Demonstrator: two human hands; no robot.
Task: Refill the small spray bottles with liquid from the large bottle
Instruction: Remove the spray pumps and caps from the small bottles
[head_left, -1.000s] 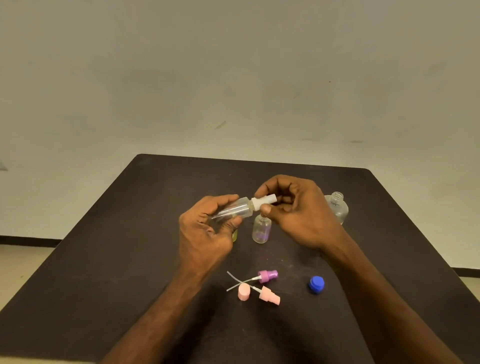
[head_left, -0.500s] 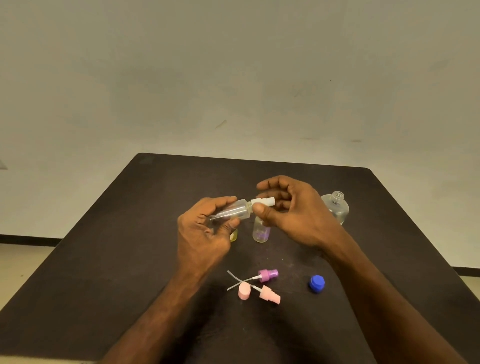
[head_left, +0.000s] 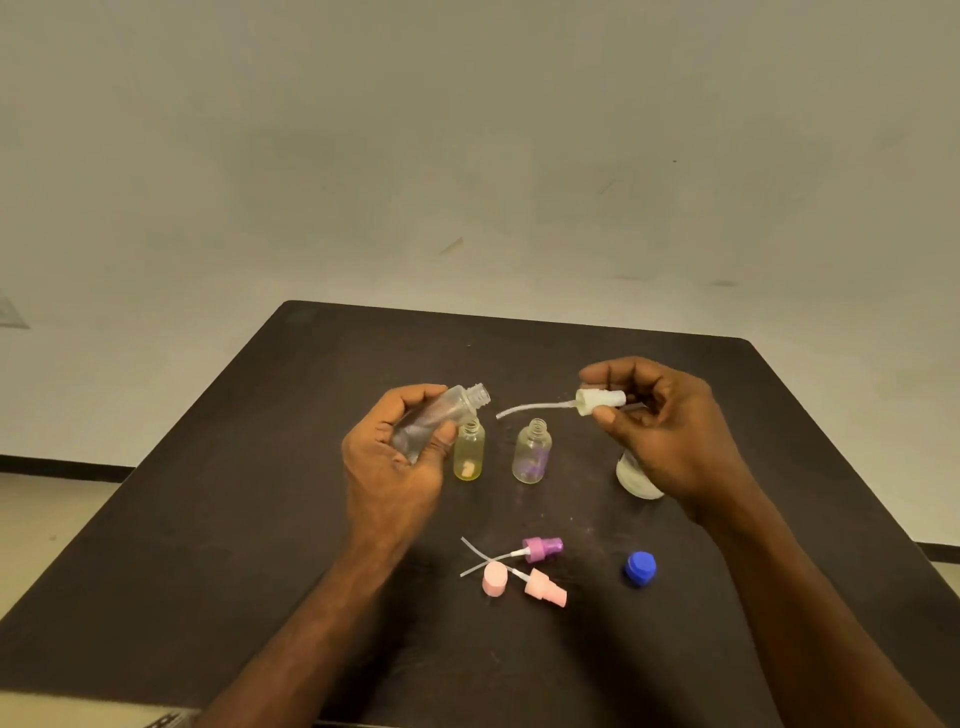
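Observation:
My left hand (head_left: 395, 467) grips a small clear spray bottle (head_left: 447, 415), tilted with its open neck pointing up and right. My right hand (head_left: 670, 431) pinches the white spray head (head_left: 600, 401), whose thin tube hangs free to the left. Two uncapped small bottles stand on the table between my hands: a yellowish bottle (head_left: 469, 451) and a clear bottle (head_left: 531, 452) with a purple tint. The large bottle (head_left: 636, 478) stands behind my right hand, mostly hidden.
On the dark table (head_left: 260, 493) in front of me lie a purple spray head (head_left: 540, 550), a pink spray head (head_left: 543, 590), a pink cap (head_left: 493, 579) and a blue cap (head_left: 640, 568). The wall rises behind the table's far edge.
My right hand has pulled the white spray head off the clear bottle and moved right. The tube is now out of the bottle, and my hands are apart.

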